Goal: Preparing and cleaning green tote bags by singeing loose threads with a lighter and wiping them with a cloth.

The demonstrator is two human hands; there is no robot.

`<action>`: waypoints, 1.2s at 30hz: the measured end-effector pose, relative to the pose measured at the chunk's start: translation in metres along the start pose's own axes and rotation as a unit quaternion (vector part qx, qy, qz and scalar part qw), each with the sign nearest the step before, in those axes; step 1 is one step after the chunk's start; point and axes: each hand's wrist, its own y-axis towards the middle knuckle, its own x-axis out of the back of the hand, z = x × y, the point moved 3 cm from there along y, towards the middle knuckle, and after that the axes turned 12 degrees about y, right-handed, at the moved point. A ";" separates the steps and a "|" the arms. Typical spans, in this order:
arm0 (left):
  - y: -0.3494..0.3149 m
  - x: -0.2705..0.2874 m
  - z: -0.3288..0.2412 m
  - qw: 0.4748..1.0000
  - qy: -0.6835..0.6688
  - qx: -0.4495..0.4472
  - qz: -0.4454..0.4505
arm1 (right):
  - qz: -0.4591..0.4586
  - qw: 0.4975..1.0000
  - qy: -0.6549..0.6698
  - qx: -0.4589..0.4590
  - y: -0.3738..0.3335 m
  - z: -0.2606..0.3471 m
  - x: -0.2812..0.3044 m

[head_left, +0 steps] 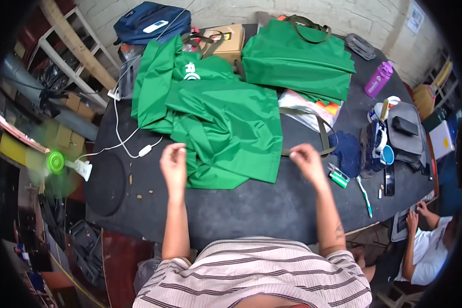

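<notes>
"Two bare hands frame a spread of green fabric (231,128) on a dark table (272,210), approx. center. Details on the L?"

"L hand (173,161) sits at the fabric's left edge, fingers curled, thumb near fingertips. Can't tell if it's pinching cloth or just touching."

"And the R?"

"R hand (308,159) is just off the fabric's right edge, fingers bent at one end of an olive strap (324,136). Grip unconfirmed; can't tell whether the strap is held."

"What's behind, pls?"

"Green bag (297,64) w/ dark handles, upper right, partly over a clear plastic pkg (303,114). Cardboard box (230,43) top center; navy backpack (151,23) upper left, w/ a small white device (155,26) on it."

"R side of the table?"

"Purple bottle (379,80) near the far corner, gray bag (406,128) below it, dark-blue cloth (346,154) closer to the R hand. Toothbrush (365,197) and dark phone (389,183) lie toward the near edge."

"L side?"

"White cable (117,115) w/ an inline switch (145,150), plus a green-hubbed fan (55,161), blades blurred, by the table's edge."

"Anyone else?"

"1 seated person (430,256) in a white shirt, lower right, beyond the table."
</notes>
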 end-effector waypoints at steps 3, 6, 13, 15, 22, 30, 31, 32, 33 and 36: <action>-0.032 -0.023 -0.010 0.975 0.185 -0.106 0.065 | 0.006 0.986 -0.148 -0.079 -0.024 -0.010 -0.060; -0.055 -0.042 -0.043 0.895 0.342 -0.256 0.127 | -0.050 0.962 -0.259 -0.066 -0.031 0.000 -0.087; -0.046 -0.034 -0.034 0.856 0.388 -0.313 0.139 | -0.008 0.958 0.286 0.034 -0.061 0.082 -0.057; -0.045 -0.012 -0.052 0.872 0.324 -0.365 0.030 | 0.016 0.949 0.313 0.031 -0.071 0.085 -0.042; -0.022 0.045 -0.042 0.852 0.505 -0.129 -0.043 | 0.339 0.898 0.189 -0.206 -0.101 0.061 -0.066; -0.106 -0.035 -0.077 0.931 0.087 -0.247 0.253 | -0.037 0.997 0.032 -0.063 -0.031 0.025 -0.012; -0.120 -0.055 -0.073 0.900 0.069 -0.311 0.298 | -0.071 0.993 -0.095 -0.001 -0.034 0.022 -0.007; -0.133 -0.072 -0.079 0.861 0.084 -0.365 0.343 | -0.101 0.968 -0.220 0.061 -0.034 0.021 -0.004; -0.146 -0.085 -0.082 0.832 0.122 -0.412 0.350 | -0.101 0.968 -0.220 0.059 -0.034 0.020 -0.004; -0.163 -0.115 -0.060 0.773 0.231 -0.402 0.433 | -0.075 0.993 0.004 -0.088 -0.050 0.027 -0.005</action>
